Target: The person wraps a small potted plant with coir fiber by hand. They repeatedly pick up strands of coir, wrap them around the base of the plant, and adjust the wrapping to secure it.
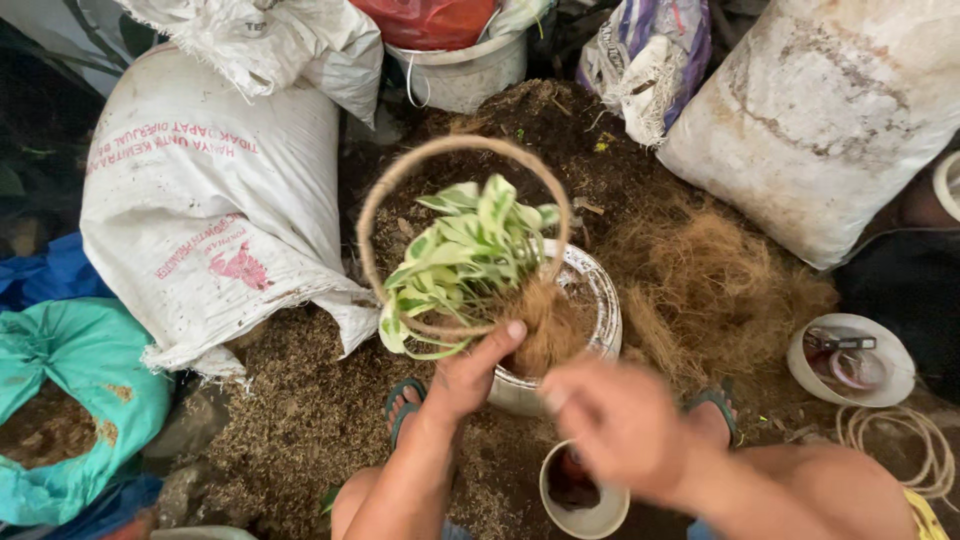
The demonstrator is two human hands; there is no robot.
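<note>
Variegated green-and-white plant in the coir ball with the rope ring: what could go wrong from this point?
1. The left hand seems to pinch only the lower edge of the brown fibre root ball; the variegated green-and-white plant could tip or slip into the white round pot.
2. The right hand is motion-blurred near the ball; a quick tug might shed fibre.
3. Leaves poke through the tan rope ring and could get bent.

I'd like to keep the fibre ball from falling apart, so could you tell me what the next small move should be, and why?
Probably bring the right hand up to cup the brown fibre ball. Only the left hand grips it, under the variegated plant and rope ring, over the white pot; the right hand is blurred and apart from it.
</note>
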